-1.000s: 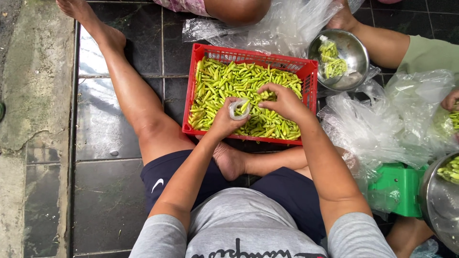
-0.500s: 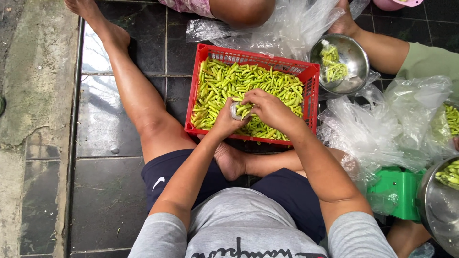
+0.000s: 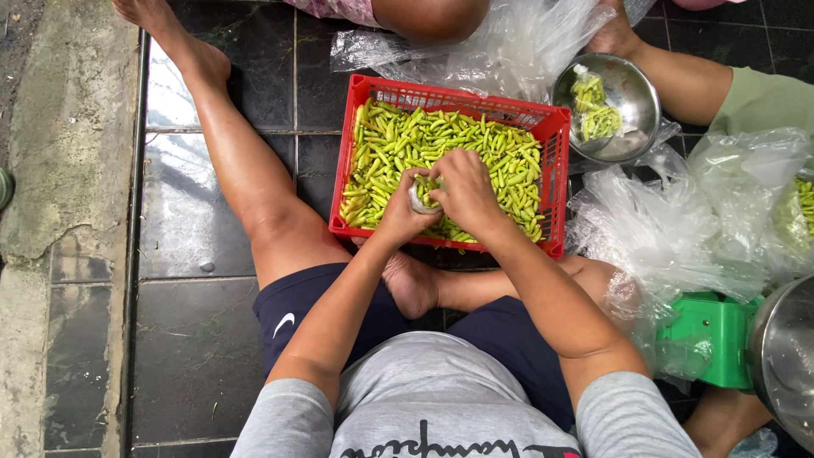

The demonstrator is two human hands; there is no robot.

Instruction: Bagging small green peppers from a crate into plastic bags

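Illumination is soft, even daylight with no hard-edged shadows. The dark floor tiles show broad pale sheen, strongest on the left tiles beside the outstretched leg. The clear plastic bags carry white glare patches, and the steel bowl reflects a dull highlight along its wall. The red crate and its green chillies render sharp and well saturated. Focus is consistent across the frame; no motion blur is visible. Slight wide-angle stretching appears toward the edges.

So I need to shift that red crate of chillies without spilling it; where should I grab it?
Grip the red crate by its two short side rims, coming in from above. It is wider than deep, open-topped and full, and the near rim is blocked by the left hand and right hand.
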